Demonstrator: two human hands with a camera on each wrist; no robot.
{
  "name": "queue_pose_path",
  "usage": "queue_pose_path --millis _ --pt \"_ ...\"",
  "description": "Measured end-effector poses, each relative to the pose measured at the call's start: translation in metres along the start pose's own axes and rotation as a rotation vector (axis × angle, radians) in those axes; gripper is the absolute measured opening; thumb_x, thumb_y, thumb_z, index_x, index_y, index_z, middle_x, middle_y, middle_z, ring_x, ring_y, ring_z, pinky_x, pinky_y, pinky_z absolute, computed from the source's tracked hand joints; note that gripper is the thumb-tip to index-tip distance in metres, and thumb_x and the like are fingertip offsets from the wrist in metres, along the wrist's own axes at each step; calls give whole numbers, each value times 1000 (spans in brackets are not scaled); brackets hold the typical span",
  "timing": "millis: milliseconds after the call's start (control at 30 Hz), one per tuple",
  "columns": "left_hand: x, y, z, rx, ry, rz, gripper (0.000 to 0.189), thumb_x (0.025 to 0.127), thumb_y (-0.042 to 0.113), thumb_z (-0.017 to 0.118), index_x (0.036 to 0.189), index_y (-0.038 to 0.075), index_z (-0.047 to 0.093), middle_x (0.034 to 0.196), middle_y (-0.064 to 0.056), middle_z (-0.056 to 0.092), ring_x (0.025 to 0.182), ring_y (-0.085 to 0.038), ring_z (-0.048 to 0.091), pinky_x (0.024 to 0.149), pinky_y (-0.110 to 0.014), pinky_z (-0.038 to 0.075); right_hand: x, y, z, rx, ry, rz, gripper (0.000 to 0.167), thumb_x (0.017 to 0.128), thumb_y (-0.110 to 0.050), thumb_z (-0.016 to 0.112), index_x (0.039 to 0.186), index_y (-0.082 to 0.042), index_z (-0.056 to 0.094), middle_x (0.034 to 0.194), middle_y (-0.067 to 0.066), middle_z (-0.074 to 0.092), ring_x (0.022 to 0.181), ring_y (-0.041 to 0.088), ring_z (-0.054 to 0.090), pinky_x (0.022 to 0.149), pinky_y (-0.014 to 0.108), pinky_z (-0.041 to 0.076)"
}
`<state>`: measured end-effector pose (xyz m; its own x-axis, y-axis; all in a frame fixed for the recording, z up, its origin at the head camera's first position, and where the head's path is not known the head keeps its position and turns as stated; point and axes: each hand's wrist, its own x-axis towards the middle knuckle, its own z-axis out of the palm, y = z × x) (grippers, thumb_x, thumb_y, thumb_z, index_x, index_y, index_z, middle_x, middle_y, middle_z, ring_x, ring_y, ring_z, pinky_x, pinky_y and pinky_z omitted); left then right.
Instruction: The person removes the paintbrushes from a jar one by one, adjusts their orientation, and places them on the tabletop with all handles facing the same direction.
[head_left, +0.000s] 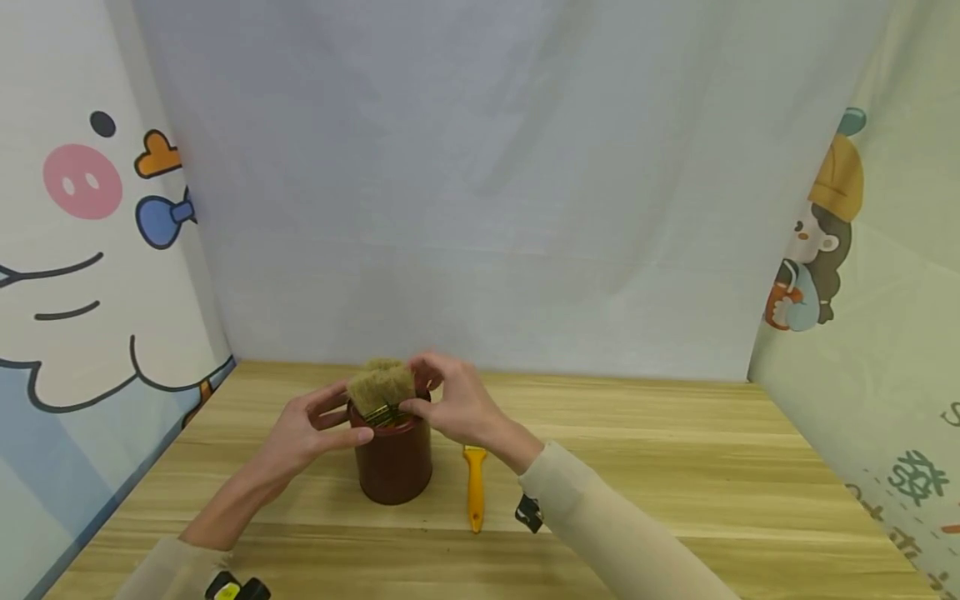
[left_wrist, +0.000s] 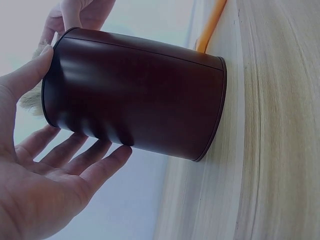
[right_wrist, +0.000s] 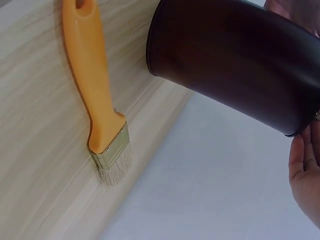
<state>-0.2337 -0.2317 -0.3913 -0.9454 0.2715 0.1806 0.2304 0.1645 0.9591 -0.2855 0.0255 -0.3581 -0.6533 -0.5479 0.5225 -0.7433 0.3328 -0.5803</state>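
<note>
A dark red-brown container (head_left: 396, 467) is stood upright on the wooden surface (head_left: 637, 467), left of its middle and towards the far edge. Its upper part is loosely gripped by the left hand (head_left: 296, 429), thumb at the rim and fingers along the side. At its mouth a bushy brush (head_left: 382, 387) is held bristles up, apparently pinched by the right hand (head_left: 465, 400), the thumb set by the metal band; its handle is hidden, and whether a second brush is bunched there cannot be told.

The container could be tipped, it is judged, if the brush were pressed sideways against the rim while so light a grip was kept on the side. Bristles could be bent if crowded between the fingers and the rim, and the brush could be dropped askew were the pinch slackened early.

To the right of the container an orange-handled brush (head_left: 476, 492) is laid flat, handle pointed to the near edge; it could be knocked by the right forearm, being close beside it. Beyond the far edge a pale curtain (head_left: 480, 167) is hung. The view into the mouth is blocked by bristles and fingers.
</note>
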Motion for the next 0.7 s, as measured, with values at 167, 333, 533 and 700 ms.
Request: queue_pose_path --millis 167,333,533,700 --pt "0 -1 0 6 4 -3 82 97 15 78 164 1 33 162 -30 35 144 -48 43 102 -47 55 0 -1 -1 16 1 -26 37 91 -1 82 125 -2 67 97 4 69 84 13 64 78 28 55" --pt "0 -1 0 2 0 -3 81 97 15 78 164 1 34 162 -30 36 144 -49 43 102 -48 54 0 -1 -3 13 -2 -37 41 92 -1 82 130 -5 65 92 2 71 82 10 64 78 32 54" --pt "-1 -1 -1 3 -3 -2 81 97 16 77 164 1 33 162 -31 35 144 -49 42 103 -49 54 -2 1 -5 12 -11 -39 43 93 -1 80 132 -8 64 97 2 74 85 10 66 79 30 52" --pt "-1 -1 -1 11 5 3 81 97 15 78 164 1 35 162 -30 37 143 -48 44 103 -49 54 -1 1 -6 6 -4 -59 42 94 1 79 132 -8 64 98 4 75 86 12 67 78 38 55"
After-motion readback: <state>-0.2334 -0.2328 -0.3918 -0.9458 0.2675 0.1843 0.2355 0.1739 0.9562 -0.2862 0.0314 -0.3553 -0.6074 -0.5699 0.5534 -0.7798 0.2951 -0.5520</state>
